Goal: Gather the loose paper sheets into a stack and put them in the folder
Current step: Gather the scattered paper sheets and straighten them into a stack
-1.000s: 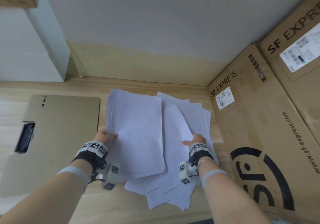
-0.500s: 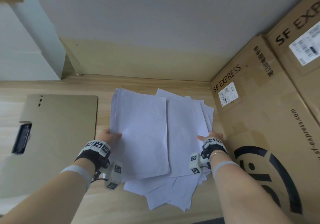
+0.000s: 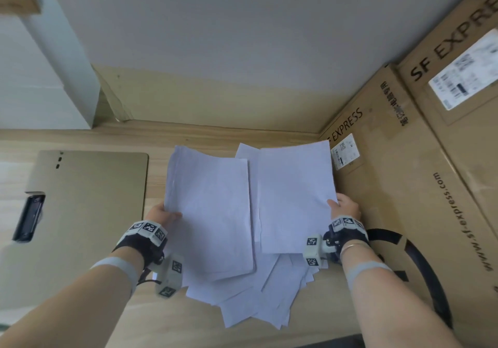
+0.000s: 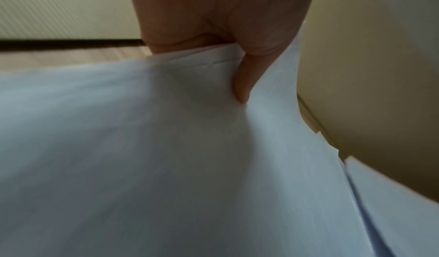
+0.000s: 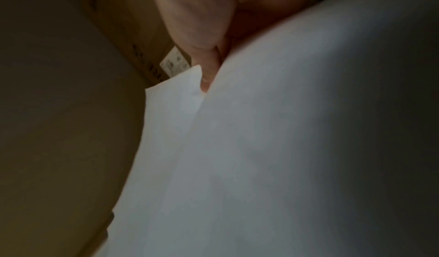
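Left hand [image 3: 164, 214] pinching one sheaf [image 3: 210, 218] at 9 o'clock, right hand [image 3: 346, 207] pinching another [image 3: 295, 199] at 3; loose sheets [image 3: 258, 302] at 6. Best merged, squared, before folder [image 3: 89, 202].

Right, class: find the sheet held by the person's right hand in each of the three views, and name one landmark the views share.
Head: the sheet is right of centre, its right edge pinched by the right hand.
Left wrist: not clearly in it; only the left hand's own sheets show.
Right wrist: it fills the centre and right, under the thumb.
Shared landmark: the box label, also in the right wrist view.
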